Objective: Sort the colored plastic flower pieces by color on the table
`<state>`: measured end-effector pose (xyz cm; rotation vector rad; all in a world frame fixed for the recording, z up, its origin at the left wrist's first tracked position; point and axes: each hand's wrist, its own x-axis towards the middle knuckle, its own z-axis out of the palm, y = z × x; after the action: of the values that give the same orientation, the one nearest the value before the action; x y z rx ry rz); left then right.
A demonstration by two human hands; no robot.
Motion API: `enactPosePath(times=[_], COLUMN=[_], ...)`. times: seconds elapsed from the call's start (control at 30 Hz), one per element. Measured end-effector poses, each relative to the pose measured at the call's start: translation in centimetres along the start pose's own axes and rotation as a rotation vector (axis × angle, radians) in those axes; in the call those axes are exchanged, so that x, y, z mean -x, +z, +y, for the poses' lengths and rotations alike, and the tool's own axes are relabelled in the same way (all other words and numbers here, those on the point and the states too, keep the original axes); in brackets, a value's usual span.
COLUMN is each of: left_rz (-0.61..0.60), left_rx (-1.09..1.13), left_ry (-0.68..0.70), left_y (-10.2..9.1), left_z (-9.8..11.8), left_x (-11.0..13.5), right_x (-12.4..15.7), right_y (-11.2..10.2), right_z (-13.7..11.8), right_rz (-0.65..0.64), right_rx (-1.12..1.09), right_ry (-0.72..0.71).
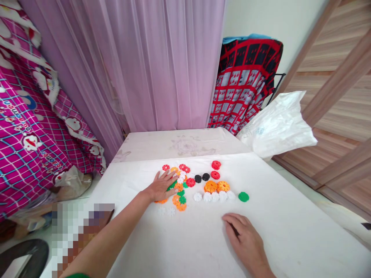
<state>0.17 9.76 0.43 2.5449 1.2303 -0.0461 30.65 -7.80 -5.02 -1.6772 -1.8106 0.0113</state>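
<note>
My left hand (162, 187) lies spread over the left part of a loose heap of notched plastic flower discs, palm down. Orange discs (181, 207), green discs (182, 199) and white discs (181, 177) show around its fingers; what lies beneath the palm is hidden. My right hand (245, 239) rests on the white cloth nearer to me, its fingers curled together and nothing visible in them. Beyond it sit two orange stacks (216, 186), a row of white discs (215, 196) and a single green disc (244, 197).
Two black discs (202, 177) and some red discs (216, 165) lie farther back on the white tablecloth (185, 243). A white plastic bag (278, 127) stands at the table's right edge. Purple curtains (162, 65) hang behind; wooden doors (333, 96) are at right.
</note>
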Motion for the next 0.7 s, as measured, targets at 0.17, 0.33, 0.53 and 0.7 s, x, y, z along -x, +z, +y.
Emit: enactPosePath(times=[0.17,0.33,0.53,0.7], left_rz=[-0.007,0.179,0.392,0.565], left_rx=[0.010,0.024,0.013,0.108], left_ry=[-0.046,-0.221,-0.328,-0.364], left_y=[0.5,2.4,5.2,6.1], left_z=[1.4,1.8,1.8,1.0], left_x=[2.4,5.4,7.6,7.6], right_x=[-0.2,-0.2,-1.9,-3.7], right_y=[-0.1,0.2,2.6,4.9], right_z=[-0.4,-1.3,-6.8,-10.7], right_rz=[0.011,0.028,-0.047,-0.083], right_rx=[0.016,0.031,-0.046,-0.071], right_ry=[-0.018,-0.078,-0.233,-0.268])
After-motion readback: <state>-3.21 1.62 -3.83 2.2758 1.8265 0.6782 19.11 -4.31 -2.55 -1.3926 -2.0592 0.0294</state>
